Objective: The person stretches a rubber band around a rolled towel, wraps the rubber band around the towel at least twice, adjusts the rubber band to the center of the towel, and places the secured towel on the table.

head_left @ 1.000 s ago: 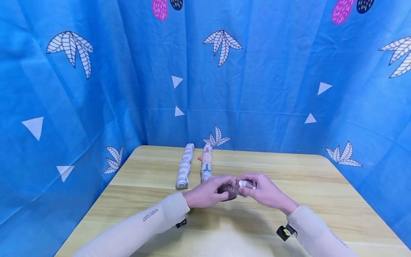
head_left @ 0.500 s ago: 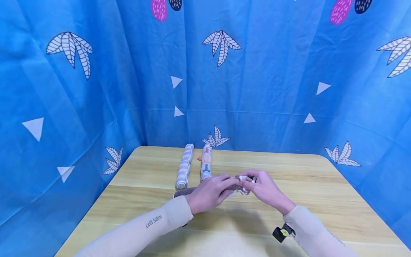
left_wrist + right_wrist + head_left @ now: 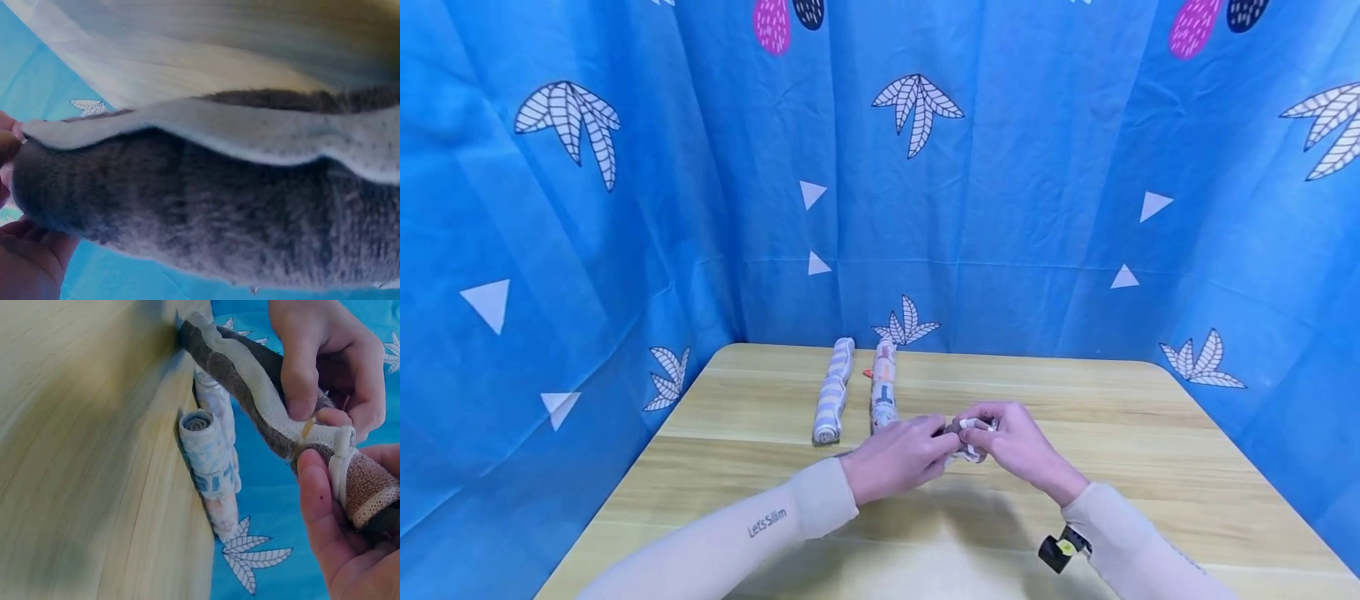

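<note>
A rolled towel (image 3: 187, 194), dark grey-brown and fuzzy with a pale wavy edge along it, is held above the table. My left hand (image 3: 904, 454) pinches it near one end with thumb and fingers. Close beside, my right hand (image 3: 1018, 446) grips that end, its fingers curled around it. In the right wrist view, a thin yellowish band (image 3: 307, 428) crosses the roll between the two hands. From there the towel's long part (image 3: 250, 381) runs away past the left hand. The head view mostly hides the roll behind the left hand and wrist.
Two more rolled towels lie on the wooden table (image 3: 1075, 500): a grey-and-white striped one (image 3: 831, 396) and a white one with coloured prints (image 3: 883, 387). A small orange-red piece (image 3: 868, 372) sits beside the printed roll. Blue patterned curtain (image 3: 1030, 208) encloses the back and sides.
The towel roll has turned from in front of the left hand to lie back along the left wrist. Left fingertips have moved closer to the right hand, which stays nearly in place.
</note>
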Demonstrator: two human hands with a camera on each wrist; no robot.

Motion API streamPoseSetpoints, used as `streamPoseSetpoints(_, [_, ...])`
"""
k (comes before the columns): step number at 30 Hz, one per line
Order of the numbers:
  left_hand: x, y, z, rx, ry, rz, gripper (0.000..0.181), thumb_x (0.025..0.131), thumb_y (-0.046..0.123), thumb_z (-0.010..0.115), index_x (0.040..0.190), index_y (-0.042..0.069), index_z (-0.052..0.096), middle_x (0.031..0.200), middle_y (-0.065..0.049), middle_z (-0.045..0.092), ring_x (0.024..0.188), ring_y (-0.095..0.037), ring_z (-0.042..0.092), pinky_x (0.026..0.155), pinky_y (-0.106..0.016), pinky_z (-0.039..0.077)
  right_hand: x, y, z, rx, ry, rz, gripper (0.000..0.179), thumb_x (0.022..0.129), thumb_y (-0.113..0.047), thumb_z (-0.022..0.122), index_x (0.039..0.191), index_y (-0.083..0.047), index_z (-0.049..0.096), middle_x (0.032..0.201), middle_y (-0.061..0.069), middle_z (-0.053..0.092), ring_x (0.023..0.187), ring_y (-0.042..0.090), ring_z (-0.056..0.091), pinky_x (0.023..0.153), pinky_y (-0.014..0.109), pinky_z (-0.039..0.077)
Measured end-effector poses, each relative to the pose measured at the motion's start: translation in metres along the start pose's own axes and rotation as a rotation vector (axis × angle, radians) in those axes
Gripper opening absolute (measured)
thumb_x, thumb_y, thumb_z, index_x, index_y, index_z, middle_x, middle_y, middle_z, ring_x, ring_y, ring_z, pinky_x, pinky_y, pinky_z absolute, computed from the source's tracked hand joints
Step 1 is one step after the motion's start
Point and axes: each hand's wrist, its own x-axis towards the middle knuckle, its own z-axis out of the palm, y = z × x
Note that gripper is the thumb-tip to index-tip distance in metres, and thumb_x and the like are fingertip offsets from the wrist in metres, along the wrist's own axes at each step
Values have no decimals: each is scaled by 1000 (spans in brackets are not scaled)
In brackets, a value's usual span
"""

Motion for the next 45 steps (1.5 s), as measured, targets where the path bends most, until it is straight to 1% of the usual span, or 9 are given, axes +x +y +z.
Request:
streamPoseSetpoints(7, [-5, -5, 2, -122, 3, 27, 6, 96, 17, 64, 99, 18, 59, 90, 6, 53, 70, -2, 46, 60, -8, 35, 0, 1, -3, 106, -50, 49, 18, 91, -6, 64, 104, 4, 71, 88, 12, 72, 69, 18, 65, 62, 33, 59])
streamPoseSetpoints(12, [-8, -5, 0, -269, 14, -50, 20, 101, 26, 60, 119, 20, 59, 102, 6, 58, 76, 1, 54, 64, -6, 43, -1, 2, -10, 207, -70, 94, 22, 94, -8, 60, 106, 8, 67, 88, 11, 71, 69, 19, 66, 63, 32, 58])
streamPoseSetpoints(15, [-9, -4, -1, -314, 25, -97, 32, 101, 33, 59, 131, 22, 56, 111, 5, 60, 81, 0, 59, 68, -9, 48, -1, 3, -13, 238, -71, 103, 25, 95, -9, 60, 110, 10, 65, 88, 10, 71, 70, 18, 66, 63, 31, 58])
streamPoseSetpoints(18, [-8, -2, -1, -324, 25, -127, 39, 98, 35, 64, 134, 24, 55, 117, 4, 60, 84, -2, 61, 70, -11, 50, -1, 3, -13, 248, -66, 103, 28, 95, -10, 60, 113, 11, 65, 90, 11, 71, 72, 17, 67, 64, 30, 58])
streamPoseSetpoints(25, [-5, 1, -1, -357, 28, -209, 37, 97, 29, 68, 131, 23, 54, 119, 4, 65, 92, -6, 64, 77, -17, 53, -4, 6, -12, 164, -65, 32, 40, 100, -24, 63, 132, 0, 61, 105, 18, 72, 79, 24, 70, 72, 37, 60])
streamPoseSetpoints(32, [-5, -4, -1, -574, 23, -281, 28, 99, 29, 66, 126, 26, 57, 121, 7, 66, 101, -2, 62, 85, -18, 52, -6, 12, -15, 17, -115, -151, 48, 93, -22, 74, 137, -12, 58, 116, 12, 69, 95, 22, 69, 78, 32, 59])
streamPoseSetpoints(37, [-4, -6, -2, -715, 17, -327, 24, 99, 27, 65, 122, 29, 57, 115, 10, 65, 99, -2, 62, 85, -19, 53, -9, 12, -16, -32, -103, -194, 51, 91, -21, 76, 137, -10, 58, 119, 9, 69, 97, 18, 69, 80, 31, 58])
streamPoseSetpoints(41, [-3, -5, -3, -637, 49, -255, 30, 99, 26, 66, 127, 28, 56, 121, 9, 65, 109, -2, 62, 94, -22, 52, -10, 7, -15, -43, -40, -173, 37, 95, -24, 70, 129, -13, 63, 110, 7, 72, 92, 20, 71, 79, 31, 60])
streamPoseSetpoints(45, [-5, -3, -3, -457, 96, -170, 38, 98, 22, 66, 135, 25, 56, 122, 6, 65, 105, -4, 64, 91, -20, 53, -11, 4, -13, 9, 2, -127, 28, 96, -21, 68, 123, -12, 67, 100, 7, 73, 84, 27, 72, 76, 33, 60])
